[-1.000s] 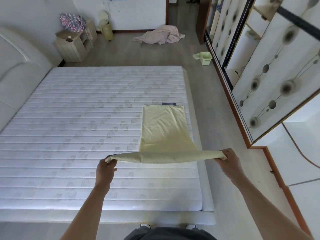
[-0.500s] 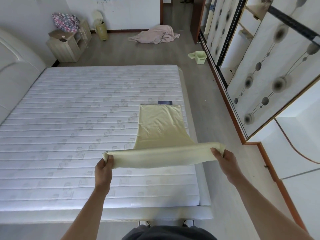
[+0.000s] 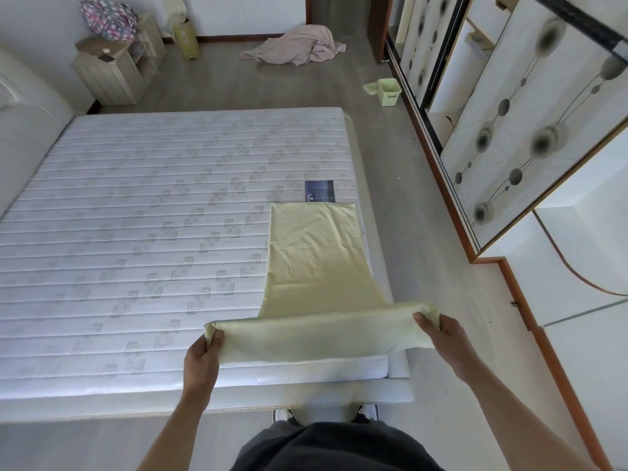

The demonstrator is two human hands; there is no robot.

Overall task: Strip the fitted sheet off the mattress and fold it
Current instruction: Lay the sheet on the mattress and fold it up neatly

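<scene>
The mattress (image 3: 153, 239) lies bare, its quilted top showing, so the stripping part looks done and this is the folding stage. The sheet (image 3: 314, 253), pale yellow and already folded down to a narrow strip, lies flat along the near right corner of the mattress, its far edge square just short of a dark label (image 3: 319, 191). Laying it on the bed gives a flat bed to fold against, and that far end stays put while the near end is lifted.

The near end is up off the mattress and doubled over, stretched wide between both hands. The left hand (image 3: 200, 362) grips the left corner: thumb on top, fingers (image 3: 213, 336) curled under, cloth bunched in the pinch. The right hand (image 3: 448, 341) holds the right corner the same way, fingers curled round the edge, the tip of the cloth poking out past them. Both grips are closed tight on the fabric, nothing slack.

Holding the two corners apart keeps the fold edge taut and level, my guess being so that it can be carried forward and laid evenly over the flat part.
</scene>
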